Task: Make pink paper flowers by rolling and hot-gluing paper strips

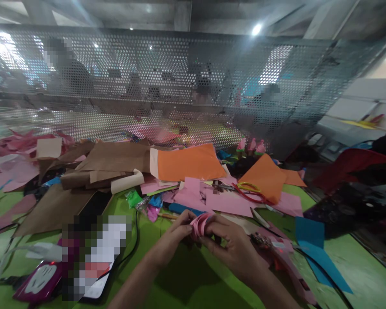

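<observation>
Both hands meet over the green table (186, 274) near the middle. My left hand (173, 238) pinches the left side of a small rolled pink paper piece (200, 223). From the right, my right hand (233, 244) grips the same piece, its fingers curled around the roll. The pink piece is held just above the tabletop, in front of a heap of pink sheets (225, 199).
Orange sheets (189, 163) and brown paper (116, 159) lie piled behind the hands. Scissors with red and yellow handles (249, 192) rest on the pink sheets. A blue sheet (315, 249) lies at right, a phone with a cable (96, 253) at left. A perforated metal screen (180, 86) closes the back.
</observation>
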`<action>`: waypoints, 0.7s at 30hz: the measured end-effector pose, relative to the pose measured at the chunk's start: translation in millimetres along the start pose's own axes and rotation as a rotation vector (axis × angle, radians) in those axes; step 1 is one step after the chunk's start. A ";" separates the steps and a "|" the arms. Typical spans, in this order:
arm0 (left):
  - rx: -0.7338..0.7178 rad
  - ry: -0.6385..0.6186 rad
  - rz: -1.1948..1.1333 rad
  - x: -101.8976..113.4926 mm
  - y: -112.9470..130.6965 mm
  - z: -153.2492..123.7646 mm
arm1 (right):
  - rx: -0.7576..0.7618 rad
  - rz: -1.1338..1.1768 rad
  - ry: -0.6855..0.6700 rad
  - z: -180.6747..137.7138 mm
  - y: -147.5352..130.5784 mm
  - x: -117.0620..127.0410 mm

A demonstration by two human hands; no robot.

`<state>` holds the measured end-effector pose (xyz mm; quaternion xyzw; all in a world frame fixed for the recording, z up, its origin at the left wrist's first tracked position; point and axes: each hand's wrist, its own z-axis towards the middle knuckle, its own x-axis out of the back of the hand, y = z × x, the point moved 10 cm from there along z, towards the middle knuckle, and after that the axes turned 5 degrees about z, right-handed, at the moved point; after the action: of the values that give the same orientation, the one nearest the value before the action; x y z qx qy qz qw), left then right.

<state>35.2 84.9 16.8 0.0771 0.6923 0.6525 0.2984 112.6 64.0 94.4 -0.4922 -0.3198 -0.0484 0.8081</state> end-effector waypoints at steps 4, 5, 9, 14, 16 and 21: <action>0.003 -0.002 -0.007 -0.8 0.9 -0.3 | 0.004 -0.013 0.003 0.4 -1.1 0.3; 0.003 -0.005 -0.008 -1.3 1.2 -0.4 | 0.005 -0.021 0.001 0.5 -1.2 0.3; 0.006 -0.012 -0.005 -2.6 1.3 -0.9 | 0.017 -0.044 0.000 0.7 -2.9 1.0; 0.008 -0.016 0.010 -2.9 0.4 -0.6 | 0.022 -0.043 -0.001 1.4 -5.4 0.7; 0.014 -0.016 0.017 -2.9 -0.2 -0.6 | 0.012 -0.054 -0.002 1.5 -4.3 0.0; 0.024 -0.005 -0.021 -0.3 -3.7 -0.3 | -0.007 -0.076 -0.043 0.5 1.8 -3.4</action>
<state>36.3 84.0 13.3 0.0749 0.7000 0.6411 0.3057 110.4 64.5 91.3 -0.4836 -0.3556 -0.0696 0.7968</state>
